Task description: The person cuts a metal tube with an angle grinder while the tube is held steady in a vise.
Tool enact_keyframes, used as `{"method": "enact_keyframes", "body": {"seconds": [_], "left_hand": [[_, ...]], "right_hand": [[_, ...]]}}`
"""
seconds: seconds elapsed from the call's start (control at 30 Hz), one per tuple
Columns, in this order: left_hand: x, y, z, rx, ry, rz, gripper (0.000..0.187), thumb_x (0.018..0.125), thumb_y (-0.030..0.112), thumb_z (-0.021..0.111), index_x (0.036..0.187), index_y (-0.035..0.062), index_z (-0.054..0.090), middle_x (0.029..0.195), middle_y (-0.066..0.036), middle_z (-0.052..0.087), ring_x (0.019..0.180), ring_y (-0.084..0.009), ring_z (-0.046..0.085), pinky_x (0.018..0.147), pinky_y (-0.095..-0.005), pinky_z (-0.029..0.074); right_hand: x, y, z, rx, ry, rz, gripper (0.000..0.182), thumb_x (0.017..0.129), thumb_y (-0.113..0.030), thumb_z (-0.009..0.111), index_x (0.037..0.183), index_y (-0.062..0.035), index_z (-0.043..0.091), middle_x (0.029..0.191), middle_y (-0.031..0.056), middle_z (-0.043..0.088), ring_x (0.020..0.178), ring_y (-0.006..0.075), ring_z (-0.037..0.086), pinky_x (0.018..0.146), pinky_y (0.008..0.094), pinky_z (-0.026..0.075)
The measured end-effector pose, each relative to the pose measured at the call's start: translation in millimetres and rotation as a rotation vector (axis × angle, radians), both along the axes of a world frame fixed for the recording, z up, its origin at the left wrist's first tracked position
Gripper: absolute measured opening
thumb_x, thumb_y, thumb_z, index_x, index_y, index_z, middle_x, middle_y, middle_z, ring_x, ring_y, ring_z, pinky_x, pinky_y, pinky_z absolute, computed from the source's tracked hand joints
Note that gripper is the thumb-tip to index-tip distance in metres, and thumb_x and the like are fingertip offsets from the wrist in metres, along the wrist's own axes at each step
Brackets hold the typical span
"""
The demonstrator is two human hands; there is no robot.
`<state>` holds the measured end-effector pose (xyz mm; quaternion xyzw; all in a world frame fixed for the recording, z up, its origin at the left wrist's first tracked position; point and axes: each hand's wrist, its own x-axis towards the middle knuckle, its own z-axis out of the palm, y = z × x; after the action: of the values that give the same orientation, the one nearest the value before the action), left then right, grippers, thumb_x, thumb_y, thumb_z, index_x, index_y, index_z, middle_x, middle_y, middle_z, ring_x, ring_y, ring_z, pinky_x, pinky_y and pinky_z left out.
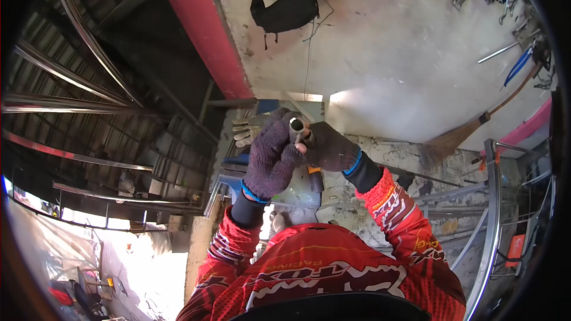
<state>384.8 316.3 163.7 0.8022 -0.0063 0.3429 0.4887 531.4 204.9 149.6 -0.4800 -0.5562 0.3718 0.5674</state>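
Note:
My left hand [270, 157], in a dark knitted glove with bare fingertips, is closed round a short metal tube [297, 125]. The tube's round open end faces up toward me. From the other side, my right hand [334, 147], gloved the same way, has its fingers closed on the tube too. Both hands are above a workbench [297, 195]. Just past my left hand a pale work glove [242, 133] lies on the bench. Below my right hand is a dark tool with an orange part [314, 170], partly hidden.
A broom [455, 139] leans against the wall on the right, under hanging hand tools [517, 62]. A black bag [285, 9] hangs on the wall ahead. Shiny metal tubing [71, 106] fills the left side, and a metal frame [492, 202] stands at right.

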Motion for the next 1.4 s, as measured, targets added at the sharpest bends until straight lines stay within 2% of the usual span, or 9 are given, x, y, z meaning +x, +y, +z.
{"method": "enact_keyframes", "body": {"seconds": [0.1, 0.13, 0.23, 0.27, 0.43, 0.7, 0.9, 0.97, 1.4], "left_hand": [[6.1, 5.4, -25.3, -0.137, -0.018, 0.064, 0.03, 0.098, 0.025, 0.061, 0.115, 0.0, 0.064, 0.11, -0.014, 0.063, 0.098, -0.0276, 0.063, 0.09, -0.0367, 0.049], [9.2, 4.0, -31.2, -0.153, -0.056, 0.093, 0.03, 0.099, 0.024, 0.061, 0.115, -0.0003, 0.063, 0.108, -0.013, 0.064, 0.097, -0.0248, 0.062, 0.089, -0.0362, 0.049], [22.1, 0.8, -53.0, -0.262, -0.125, 0.141, 0.029, 0.099, 0.028, 0.064, 0.113, 0.0028, 0.064, 0.108, -0.006, 0.064, 0.095, -0.0139, 0.058, 0.084, -0.0303, 0.047], [22.2, -1.3, -58.2, -0.352, -0.067, 0.157, 0.03, 0.099, 0.028, 0.064, 0.115, 0.003, 0.063, 0.104, -0.005, 0.064, 0.094, -0.0144, 0.058, 0.083, -0.03, 0.048], [24.2, -1.3, -83.3, -0.304, -0.007, 0.164, 0.038, 0.098, 0.026, 0.064, 0.123, -0.0029, 0.059, 0.102, -0.013, 0.065, 0.094, -0.0217, 0.062, 0.085, -0.0343, 0.05], [23.8, -13.0, -71.2, -0.175, -0.087, 0.199, 0.046, 0.096, 0.022, 0.064, 0.13, -0.0072, 0.055, 0.11, -0.023, 0.066, 0.102, -0.0383, 0.066, 0.091, -0.0425, 0.051], [20.6, -12.5, -69.4, -0.195, -0.091, 0.212, 0.037, 0.094, 0.016, 0.065, 0.123, -0.0043, 0.06, 0.111, -0.023, 0.066, 0.101, -0.0393, 0.066, 0.09, -0.0413, 0.052], [19.4, -12.0, -64.5, -0.226, -0.022, 0.152, 0.048, 0.097, 0.022, 0.065, 0.133, -0.008, 0.054, 0.111, -0.021, 0.066, 0.101, -0.0296, 0.065, 0.09, -0.0391, 0.05], [24.8, -20.1, -55.0, -0.262, -0.057, 0.124, 0.037, 0.087, 0.012, 0.073, 0.119, -0.0048, 0.064, 0.112, -0.022, 0.064, 0.105, -0.0373, 0.064, 0.094, -0.0401, 0.051]], "right_hand": [[10.1, 4.1, 2.1, -0.079, -0.409, -0.128, 0.034, 0.09, -0.02, 0.069, 0.116, -0.001, 0.06, 0.098, 0.0181, 0.065, 0.092, 0.0283, 0.065, 0.085, 0.0398, 0.052], [18.9, 0.3, 1.7, -0.084, -0.551, -0.156, 0.045, 0.082, -0.017, 0.074, 0.122, -0.0055, 0.057, 0.099, 0.0083, 0.065, 0.093, 0.0251, 0.063, 0.086, 0.038, 0.052], [25.5, -12.2, 10.3, -0.015, -0.52, -0.137, 0.048, 0.078, -0.013, 0.072, 0.122, -0.0054, 0.055, 0.099, 0.01, 0.065, 0.091, 0.0319, 0.065, 0.082, 0.0418, 0.051], [23.1, -16.9, 37.3, -0.386, -0.606, -0.155, 0.045, 0.077, -0.013, 0.069, 0.118, -0.0052, 0.053, 0.092, 0.005, 0.06, 0.081, 0.0235, 0.061, 0.074, 0.0374, 0.049], [42.9, -27.2, 53.6, -0.351, -0.339, -0.093, 0.02, 0.092, -0.011, 0.061, 0.108, -0.0038, 0.051, 0.087, 0.01, 0.053, 0.078, 0.0258, 0.057, 0.076, 0.0388, 0.05], [42.4, -29.7, 80.5, -0.143, -1.127, -0.076, 0.038, 0.086, -0.017, 0.069, 0.122, -0.0057, 0.062, 0.106, 0.0173, 0.058, 0.091, 0.0396, 0.062, 0.081, 0.0467, 0.052], [41.4, -27.6, 91.9, -0.18, -1.141, -0.074, 0.045, 0.084, -0.009, 0.067, 0.128, -0.0025, 0.061, 0.102, 0.0167, 0.059, 0.095, 0.0369, 0.062, 0.082, 0.0435, 0.051], [40.7, -25.7, 96.0, -0.22, -1.143, -0.054, 0.048, 0.084, -0.009, 0.066, 0.131, -0.0017, 0.059, 0.101, 0.0163, 0.058, 0.095, 0.0372, 0.061, 0.082, 0.0434, 0.051], [15.5, -13.4, 138.1, -0.383, -1.656, 0.029, 0.036, 0.082, -0.016, 0.07, 0.117, -0.0105, 0.064, 0.096, 0.0118, 0.061, 0.085, 0.0343, 0.065, 0.071, 0.0439, 0.053]]}}
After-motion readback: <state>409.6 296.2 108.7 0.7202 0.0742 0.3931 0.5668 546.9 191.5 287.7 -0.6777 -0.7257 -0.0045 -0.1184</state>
